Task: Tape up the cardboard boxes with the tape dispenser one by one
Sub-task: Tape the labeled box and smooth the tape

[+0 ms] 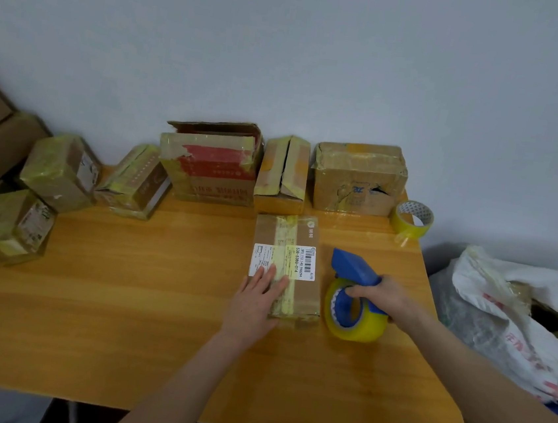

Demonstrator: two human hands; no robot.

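On the table (122,315), left hand (258,298) lies flat on a probably light, stiff box (285,267); right hand (382,296) grips the tape dispenser (352,288).

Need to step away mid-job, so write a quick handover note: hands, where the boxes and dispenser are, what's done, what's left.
Left hand lies flat on the labelled box, mid-table.
Right hand grips the blue tape dispenser, just right of that box.
Done: labelled box carries a tape strip along its top; the taped boxes sit at left.
Left: red-printed box by the wall has a flap up; narrow box beside it shows an open top seam.
Spare tape roll at far right.
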